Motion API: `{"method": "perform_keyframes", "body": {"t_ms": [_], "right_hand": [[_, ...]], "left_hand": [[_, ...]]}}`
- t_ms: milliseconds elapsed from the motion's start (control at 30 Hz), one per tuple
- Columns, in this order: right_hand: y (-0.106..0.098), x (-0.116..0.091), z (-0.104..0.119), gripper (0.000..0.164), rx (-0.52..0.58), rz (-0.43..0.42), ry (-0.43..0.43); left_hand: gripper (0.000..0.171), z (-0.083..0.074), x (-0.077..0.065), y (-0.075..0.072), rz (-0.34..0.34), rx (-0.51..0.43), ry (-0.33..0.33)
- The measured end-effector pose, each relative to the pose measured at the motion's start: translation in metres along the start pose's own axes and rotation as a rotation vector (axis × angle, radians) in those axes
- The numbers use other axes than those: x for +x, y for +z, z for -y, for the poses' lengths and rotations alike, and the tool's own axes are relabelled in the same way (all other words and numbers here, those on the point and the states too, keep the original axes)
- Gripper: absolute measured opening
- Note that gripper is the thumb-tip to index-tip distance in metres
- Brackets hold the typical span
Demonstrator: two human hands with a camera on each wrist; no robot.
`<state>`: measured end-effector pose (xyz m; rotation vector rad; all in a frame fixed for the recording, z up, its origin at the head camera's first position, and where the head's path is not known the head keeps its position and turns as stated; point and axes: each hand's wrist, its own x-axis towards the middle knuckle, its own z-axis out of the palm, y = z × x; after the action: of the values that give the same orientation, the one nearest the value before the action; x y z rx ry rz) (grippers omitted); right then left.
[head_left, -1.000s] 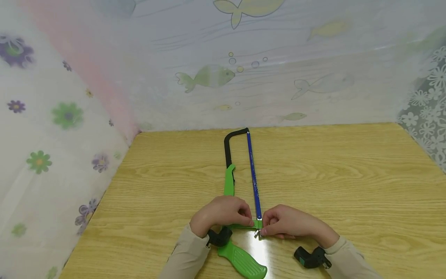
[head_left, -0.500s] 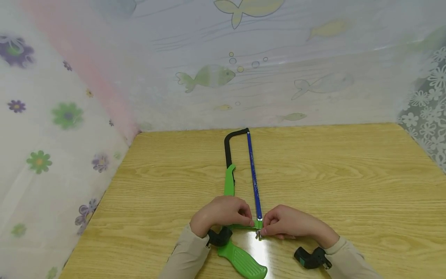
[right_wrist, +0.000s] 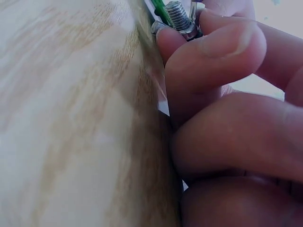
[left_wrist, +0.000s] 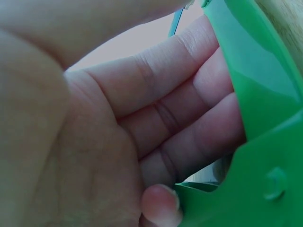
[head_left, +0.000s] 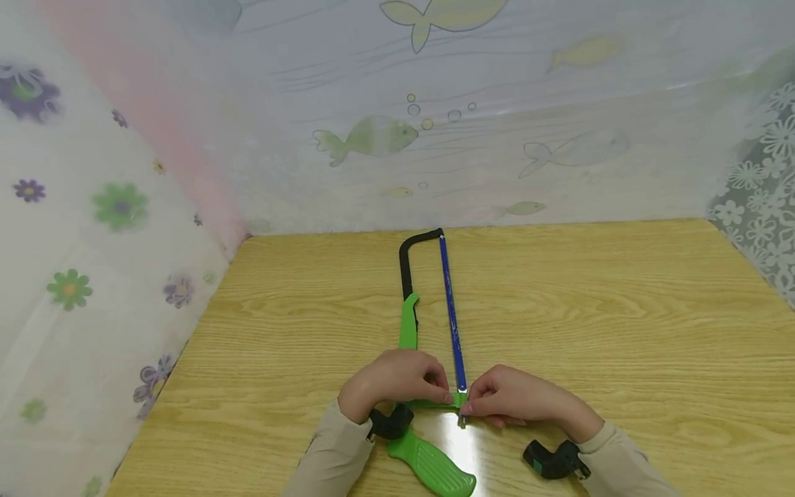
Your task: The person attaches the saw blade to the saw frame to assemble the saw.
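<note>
A hacksaw lies on the table, its green frame [head_left: 408,324] running into a black front bow [head_left: 406,266]. Along its right side stretches the blue blade [head_left: 453,310]. My left hand [head_left: 397,376] grips the frame's near crosspiece, fingers curled against the green frame [left_wrist: 255,66] in the left wrist view. At the blade's near end, the thumb and fingers of my right hand [head_left: 518,393] pinch a metal wing nut [right_wrist: 190,32]. A threaded bolt end [right_wrist: 177,15] sticks out through the nut. The green handle [head_left: 435,466] points toward me.
The wood-grain table [head_left: 621,297] meets a fish-printed curtain [head_left: 472,159] behind the saw's tip. A flower-printed curtain [head_left: 124,276] hangs at the left. Black devices sit at the left wrist [head_left: 393,421] and right wrist [head_left: 553,459].
The wing nut has turned between my right fingertips, and its wings now show at another angle. My right thumb has shifted slightly. The left hand and saw have stayed put.
</note>
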<state>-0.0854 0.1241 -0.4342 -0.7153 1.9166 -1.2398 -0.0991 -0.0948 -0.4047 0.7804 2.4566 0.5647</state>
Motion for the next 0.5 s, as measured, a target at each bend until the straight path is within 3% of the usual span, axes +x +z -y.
{"method": "perform_keyframes", "body": {"t_ms": [500], "right_hand": [[0.0018,0.0004,-0.0004,0.035,-0.002,0.001,-0.006]], "left_hand": [[0.013,-0.0004,-0.0006,-0.0005,0.000,-0.008,0.000]]}}
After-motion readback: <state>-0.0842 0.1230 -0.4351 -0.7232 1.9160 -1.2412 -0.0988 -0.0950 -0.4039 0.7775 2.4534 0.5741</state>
